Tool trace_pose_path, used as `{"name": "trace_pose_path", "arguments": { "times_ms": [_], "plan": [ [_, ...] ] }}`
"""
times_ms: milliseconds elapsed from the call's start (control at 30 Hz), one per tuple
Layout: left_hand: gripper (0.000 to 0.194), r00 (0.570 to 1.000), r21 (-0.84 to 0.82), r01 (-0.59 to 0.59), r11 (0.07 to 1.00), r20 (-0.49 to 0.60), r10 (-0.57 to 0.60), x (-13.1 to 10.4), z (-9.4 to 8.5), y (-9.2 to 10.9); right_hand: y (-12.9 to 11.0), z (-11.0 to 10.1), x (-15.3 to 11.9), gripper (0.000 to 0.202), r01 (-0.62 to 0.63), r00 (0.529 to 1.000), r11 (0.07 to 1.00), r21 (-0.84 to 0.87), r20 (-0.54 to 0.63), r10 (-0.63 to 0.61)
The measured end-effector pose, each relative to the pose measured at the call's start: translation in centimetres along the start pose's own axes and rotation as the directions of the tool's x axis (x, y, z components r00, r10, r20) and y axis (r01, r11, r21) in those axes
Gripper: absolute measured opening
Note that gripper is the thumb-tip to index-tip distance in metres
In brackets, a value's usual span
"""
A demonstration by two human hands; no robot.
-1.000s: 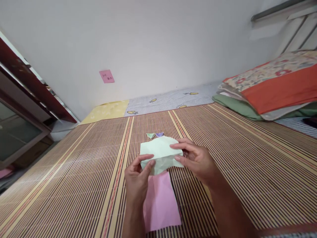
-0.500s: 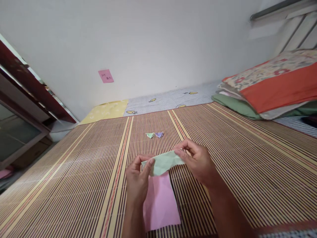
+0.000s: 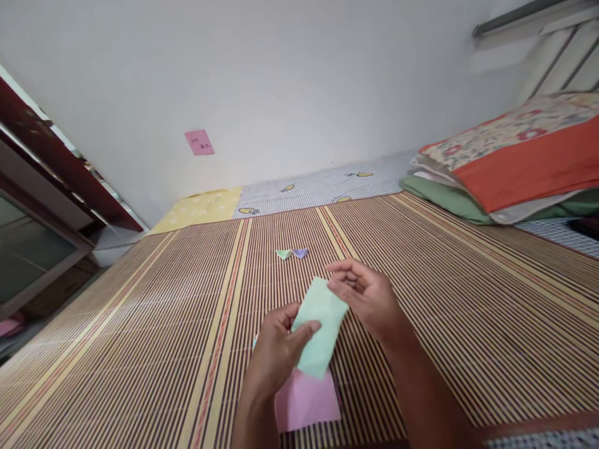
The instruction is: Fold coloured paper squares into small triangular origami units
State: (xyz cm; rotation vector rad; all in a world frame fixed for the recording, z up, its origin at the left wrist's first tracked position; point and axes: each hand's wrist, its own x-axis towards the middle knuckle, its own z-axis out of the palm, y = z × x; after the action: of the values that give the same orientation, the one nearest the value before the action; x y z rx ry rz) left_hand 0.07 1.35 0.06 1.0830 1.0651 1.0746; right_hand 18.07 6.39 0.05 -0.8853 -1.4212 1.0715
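A folded light green paper (image 3: 322, 327), upright and tilted, is pinched along its left side by my left hand (image 3: 278, 346), with the thumb across its front. Close to the paper's upper right corner is my right hand (image 3: 367, 299), its fingers loosely bent and a gap between thumb and index fingertip. Its thumb is at the paper's edge; whether it touches I cannot tell. Beneath lies a pink paper sheet (image 3: 309, 405), partly covered by the green paper and my left hand. Farther off, a small folded green triangle (image 3: 283, 254) sits beside a small purple one (image 3: 300, 253).
A striped mat (image 3: 187, 337) spreads under everything. Folded bedding with an orange and floral cover (image 3: 528, 168) is stacked at the right. A pink note (image 3: 199, 142) is on the white wall (image 3: 299, 81). Patterned cloth (image 3: 309, 185) runs along the mat's far edge.
The green paper has turned from lying lengthwise between both hands to standing upright in my left hand. My right hand's fingers have come off its right end.
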Motion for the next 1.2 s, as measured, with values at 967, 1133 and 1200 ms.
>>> {"name": "trace_pose_path", "arguments": {
  "times_ms": [967, 1133, 1200],
  "plan": [
    [0.027, 0.891, -0.257, -0.274, 0.927, -0.430, 0.145, 1.1, -0.2, -0.7, -0.2, -1.3, -0.4, 0.014, -0.131, 0.960, 0.991, -0.001, 0.250, 0.127],
    [0.031, 0.745, -0.256, -0.471, 0.844, -0.628, 0.225, 1.3, -2.6, -0.5, 0.1, -2.2, -0.6, 0.016, -0.144, 0.953, 0.990, 0.000, 0.270, 0.138],
    [0.044, 0.741, -0.318, -0.518, 0.794, -0.631, 0.230, 1.4, -3.1, -0.5, 0.3, -2.0, -0.4, 0.016, -0.135, 0.970, 0.991, 0.014, 0.205, 0.129]
  ]
}}
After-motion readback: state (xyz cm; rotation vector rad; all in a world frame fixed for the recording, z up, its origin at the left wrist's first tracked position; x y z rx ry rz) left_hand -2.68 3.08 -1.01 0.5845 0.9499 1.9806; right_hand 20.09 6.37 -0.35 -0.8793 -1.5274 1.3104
